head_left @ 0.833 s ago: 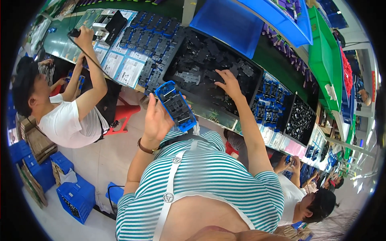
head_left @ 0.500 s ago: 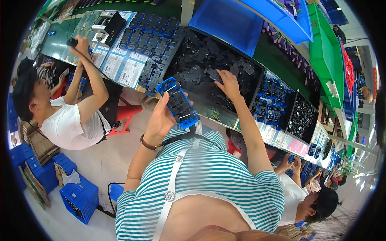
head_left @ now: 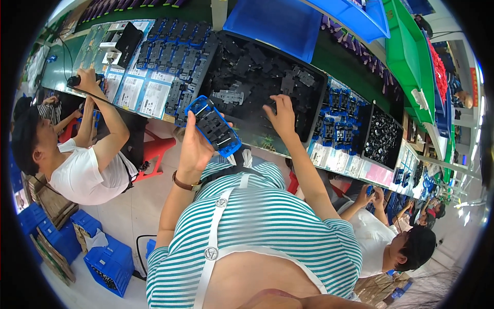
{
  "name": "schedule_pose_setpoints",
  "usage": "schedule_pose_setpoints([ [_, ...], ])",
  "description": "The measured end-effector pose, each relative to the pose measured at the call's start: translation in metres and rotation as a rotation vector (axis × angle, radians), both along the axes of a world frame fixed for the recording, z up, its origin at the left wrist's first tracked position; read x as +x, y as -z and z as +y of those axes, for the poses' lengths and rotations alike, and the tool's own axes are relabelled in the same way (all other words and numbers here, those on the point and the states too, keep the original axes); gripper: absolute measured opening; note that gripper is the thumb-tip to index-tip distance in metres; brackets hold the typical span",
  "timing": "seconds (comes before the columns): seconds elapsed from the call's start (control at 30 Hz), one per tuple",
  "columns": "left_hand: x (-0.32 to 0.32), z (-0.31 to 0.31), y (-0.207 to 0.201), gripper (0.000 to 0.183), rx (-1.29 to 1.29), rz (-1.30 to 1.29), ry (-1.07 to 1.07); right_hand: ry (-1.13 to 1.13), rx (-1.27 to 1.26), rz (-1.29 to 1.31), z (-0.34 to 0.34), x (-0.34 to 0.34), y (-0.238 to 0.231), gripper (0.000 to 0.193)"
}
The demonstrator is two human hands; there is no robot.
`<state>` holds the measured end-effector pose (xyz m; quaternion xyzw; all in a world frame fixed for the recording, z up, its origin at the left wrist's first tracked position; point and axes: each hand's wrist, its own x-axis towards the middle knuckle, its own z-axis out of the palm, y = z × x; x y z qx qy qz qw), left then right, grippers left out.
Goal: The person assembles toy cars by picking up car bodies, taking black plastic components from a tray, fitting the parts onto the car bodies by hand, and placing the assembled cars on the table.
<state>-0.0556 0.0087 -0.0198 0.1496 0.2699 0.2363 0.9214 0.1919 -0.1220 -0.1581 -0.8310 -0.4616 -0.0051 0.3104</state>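
Note:
My left hand (head_left: 195, 147) grips a blue toy car body (head_left: 213, 126) at its side, hollow underside up. Black parts and thin metallic rods show inside its blue rim. My right hand (head_left: 282, 118) is above the near part of a black tray (head_left: 315, 126), thumb and fingers apart, and I see nothing between them. In that tray lies a heap of flat black chassis plates (head_left: 252, 59). One greyer plate (head_left: 227, 96) lies on the heap, left of my right hand.
Rows of blue-and-black car assemblies (head_left: 172, 56) stand left of the tray, more (head_left: 337, 121) right of it. Beyond is a black tray of small wheel-like parts (head_left: 382, 139). Blue bin (head_left: 272, 26) and green bins (head_left: 406, 56) rise behind. Co-workers sit on both sides.
My right hand has come back from the plates toward the near side of the tray, its fingers off them. The left hand still holds the car body. The whole view has shifted slightly.

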Motion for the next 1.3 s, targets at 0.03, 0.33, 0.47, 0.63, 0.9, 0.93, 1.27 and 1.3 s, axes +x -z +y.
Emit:
schedule_pose_setpoints([
  [0.03, 0.0, 0.001, 0.0, 0.057, -0.003, 0.0, 0.003, -0.055, -0.049, -0.024, -0.007, -0.003, 0.0, 0.046],
  [0.33, 0.007, 0.002, -0.016, 0.058, 0.023, -0.017, 0.024, -0.052, -0.057, -0.119, -0.02, 0.009, 0.02, 0.029],
  [0.47, 0.006, 0.0, -0.015, 0.059, 0.031, -0.009, 0.001, 0.181, 0.053, 0.51, -0.006, -0.01, -0.054, 0.042],
  [0.63, 0.007, -0.005, -0.019, 0.06, 0.024, -0.006, 0.007, -0.127, 0.366, 0.925, 0.001, -0.032, -0.117, 0.078],
  [0.9, 0.008, -0.008, -0.019, 0.061, 0.007, -0.012, -0.165, -0.207, 0.438, 0.877, -0.027, -0.109, -0.148, 0.055],
  [0.93, 0.008, -0.009, -0.018, 0.061, 0.006, -0.012, -0.165, -0.244, 0.424, 0.692, -0.026, -0.111, -0.148, 0.055],
  [1.27, 0.013, -0.023, -0.016, 0.065, 0.085, 0.011, -0.146, -0.199, 0.343, 0.198, -0.002, -0.14, -0.151, 0.07],
  [1.3, 0.013, -0.024, -0.016, 0.065, 0.083, 0.012, -0.15, -0.202, 0.341, 0.2, -0.002, -0.14, -0.151, 0.07],
])
